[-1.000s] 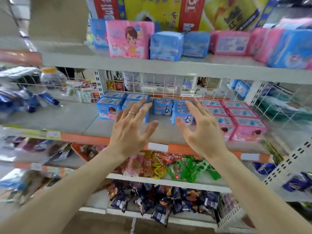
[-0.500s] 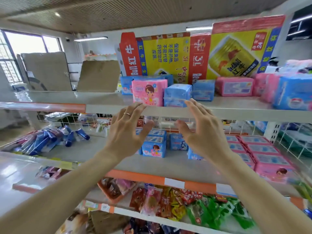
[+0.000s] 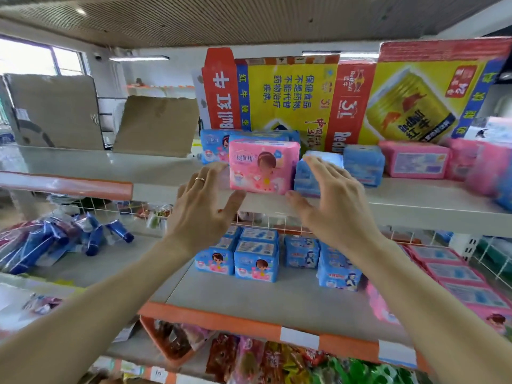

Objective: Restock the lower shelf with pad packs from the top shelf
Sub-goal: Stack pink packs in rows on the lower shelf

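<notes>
At centre frame, top shelf (image 3: 401,202), front edge:

- Left hand (image 3: 202,209): open, fingers spread, empty; beside the left face of pink pad pack (image 3: 264,167), contact not clear.
- Pink pad pack: upright, front row, just beside blue pad pack (image 3: 307,176) on its right.
- Right hand (image 3: 332,206): open, empty; in front of the blue pad pack, thumb near the pink pack's lower right corner.
- Lower shelf (image 3: 277,300), lower centre: blue packs in short rows, bare space in front.

Handling, as judged: close both palms flat on the pink pack's side faces, squeeze lightly since soft wrap likely yields, lift clear of the blue neighbour before drawing out, then set down upright in the bare front space.
</notes>
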